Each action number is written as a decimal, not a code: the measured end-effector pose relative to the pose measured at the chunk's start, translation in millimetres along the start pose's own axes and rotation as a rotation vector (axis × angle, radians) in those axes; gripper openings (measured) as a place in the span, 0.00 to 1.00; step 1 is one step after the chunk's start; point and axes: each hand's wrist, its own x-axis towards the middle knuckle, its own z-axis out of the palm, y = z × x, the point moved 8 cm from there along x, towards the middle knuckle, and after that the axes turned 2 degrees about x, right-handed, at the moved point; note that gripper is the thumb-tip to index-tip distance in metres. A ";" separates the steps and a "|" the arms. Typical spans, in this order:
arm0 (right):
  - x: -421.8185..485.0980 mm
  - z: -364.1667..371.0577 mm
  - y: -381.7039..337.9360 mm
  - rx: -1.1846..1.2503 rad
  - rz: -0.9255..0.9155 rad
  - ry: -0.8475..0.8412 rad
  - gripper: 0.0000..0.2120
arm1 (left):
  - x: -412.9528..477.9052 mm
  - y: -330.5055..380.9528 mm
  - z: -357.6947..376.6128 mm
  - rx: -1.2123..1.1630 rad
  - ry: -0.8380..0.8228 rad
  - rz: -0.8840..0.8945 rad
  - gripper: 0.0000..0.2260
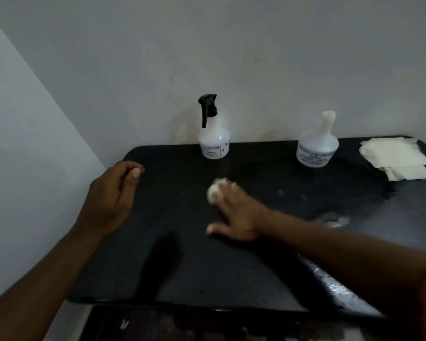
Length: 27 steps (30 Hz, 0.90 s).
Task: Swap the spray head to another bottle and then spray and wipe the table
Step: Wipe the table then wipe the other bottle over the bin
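We are pressing a crumpled tissue wad [217, 190] onto the black table [182, 267] under our flattened right hand [239, 215]; our left hand [113, 193] is hovering loosely curled, empty. The risk — a wide sweep knocking over the spray bottle [213, 136] or the open bottle [317, 146] behind.

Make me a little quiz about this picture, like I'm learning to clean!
1. True or false: the black spray head is on the bottle nearer the stack of paper towels.
2. Which hand presses the crumpled tissue onto the black table? A) left hand B) right hand
3. Fill in: the bottle without a sprayer stands ___ against the wall.

Key: 1. False, it is on the left bottle. 2. B, the right hand; the left hand hovers curled, apparently empty. 3. Upright.
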 end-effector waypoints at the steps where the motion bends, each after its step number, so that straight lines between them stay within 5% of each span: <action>1: -18.0 6.8 -38.3 0.038 -0.141 0.035 0.48 | 1.9 2.1 1.7 -0.005 0.006 -0.003 0.15; 4: -77.7 39.6 -120.2 -0.030 -0.451 0.035 0.38 | 6.8 6.4 2.0 -0.022 0.002 -0.009 0.11; 7: -106.2 51.9 -110.3 -0.197 -0.448 -0.050 0.33 | 8.7 13.8 -3.0 -0.030 -0.020 0.004 0.09; 14: -75.1 -8.5 85.7 -0.071 0.180 -0.106 0.47 | 3.1 16.0 0.3 -0.040 -0.055 -0.005 0.09; 18: -87.0 -6.2 120.8 -0.028 0.305 -0.153 0.51 | 5.1 29.2 17.8 -0.063 -0.074 0.002 0.09; 22: -124.0 2.1 32.6 -0.020 0.014 -0.094 0.47 | 12.3 50.2 44.6 -0.088 -0.122 0.033 0.09; 25: -169.9 30.4 -44.4 -0.196 -0.310 -0.120 0.30 | 15.5 66.3 66.5 -0.129 -0.163 0.048 0.15; 27: -174.1 36.2 -30.0 -0.220 -0.302 -0.182 0.29 | 16.3 75.8 78.5 -0.144 -0.191 0.055 0.17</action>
